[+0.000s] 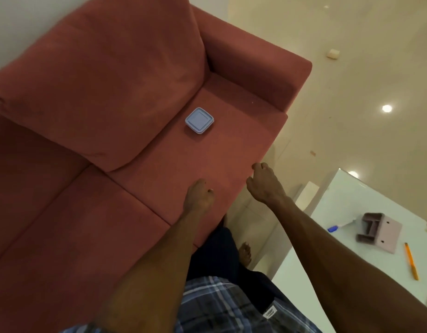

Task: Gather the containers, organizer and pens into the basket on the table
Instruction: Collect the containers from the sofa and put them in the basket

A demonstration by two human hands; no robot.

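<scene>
container (199, 121): sitting on the sofa (92, 97) seat, well past both hands
left hand (199, 194): loosely curled, empty
right hand (264, 182): same, holding nothing
organizer (378, 231): on the table (352, 200), off to the right

Dim warm light, floor (352, 68) glare, soft blur

We are looking at a big reddish-pink cloth sofa (106, 150). A small square light-blue plastic container with its lid on (199, 121) is sitting flat on the seat cushion, near the armrest. Beside the sofa, a shiny white table (352, 248) is holding a dusty-pink plastic organizer (378, 231) lying on its side, a blue-capped marker pen (337, 227) just beside it, and an orange pen (411, 261) lying near the organizer.
</scene>
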